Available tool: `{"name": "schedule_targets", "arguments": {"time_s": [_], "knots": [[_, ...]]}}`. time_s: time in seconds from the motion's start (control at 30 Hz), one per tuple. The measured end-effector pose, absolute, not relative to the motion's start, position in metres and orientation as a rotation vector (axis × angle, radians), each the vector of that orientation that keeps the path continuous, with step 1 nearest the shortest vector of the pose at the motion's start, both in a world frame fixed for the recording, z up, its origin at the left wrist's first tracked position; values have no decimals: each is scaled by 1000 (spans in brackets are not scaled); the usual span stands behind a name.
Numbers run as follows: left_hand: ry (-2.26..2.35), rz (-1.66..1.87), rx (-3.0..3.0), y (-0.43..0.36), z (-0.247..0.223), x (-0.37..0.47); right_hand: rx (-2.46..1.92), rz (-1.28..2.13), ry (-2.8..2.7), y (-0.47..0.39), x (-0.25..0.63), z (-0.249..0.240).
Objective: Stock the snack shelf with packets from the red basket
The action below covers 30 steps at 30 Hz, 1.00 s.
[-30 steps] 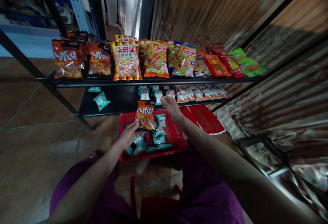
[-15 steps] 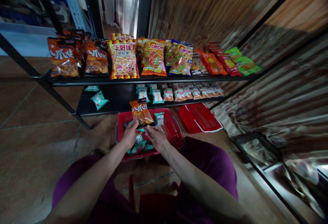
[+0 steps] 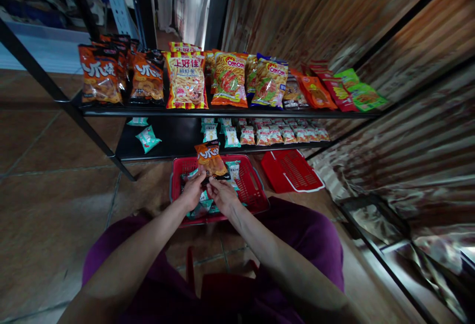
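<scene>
An orange and black snack bag [image 3: 212, 159] is held by its lower edge over a red shopping basket [image 3: 256, 198]. My left hand [image 3: 193, 189] grips the bag's lower left corner, thumb on the front. At the bottom edge, my right hand [image 3: 222, 195] pinches the bag with its fingertips. Below my hands, the basket holds several small teal and white snack packets [image 3: 202, 208], partly hidden by the hands and the bag. Matching orange bags [image 3: 99, 75] stand at the left end of the upper shelf.
The black upper shelf [image 3: 222, 113] carries prawn cracker bags [image 3: 186, 80], noodle snack bags [image 3: 230, 79] and green packets [image 3: 365, 94]. Small packets [image 3: 275, 135] line the lower shelf. A second red basket [image 3: 291, 170] sits on the floor to the right, near a corrugated curtain [image 3: 411, 131].
The view has shifted slightly, so the shelf appears a little farther right. Both hands remain on the orange bag; my right hand has come closer to my left along its bottom edge.
</scene>
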<state>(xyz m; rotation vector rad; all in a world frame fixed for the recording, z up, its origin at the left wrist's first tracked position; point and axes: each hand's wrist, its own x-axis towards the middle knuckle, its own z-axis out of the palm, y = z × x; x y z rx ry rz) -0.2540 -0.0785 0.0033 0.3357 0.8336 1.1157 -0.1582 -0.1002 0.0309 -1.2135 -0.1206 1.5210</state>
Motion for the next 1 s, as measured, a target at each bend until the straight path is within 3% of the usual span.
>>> {"name": "schedule_targets", "arguments": {"time_s": [0.4,0.67,1.0], "knots": [[841,1049,101,-59,23,-271,-1242,1636,-359,-116,-161,45],[798,1033,118,-61,22,-272,-1254,1722,-146,-117,-161,67],[738,1062,168,-59,29,-279,-1216,1704,-299,-123,-158,66]]}}
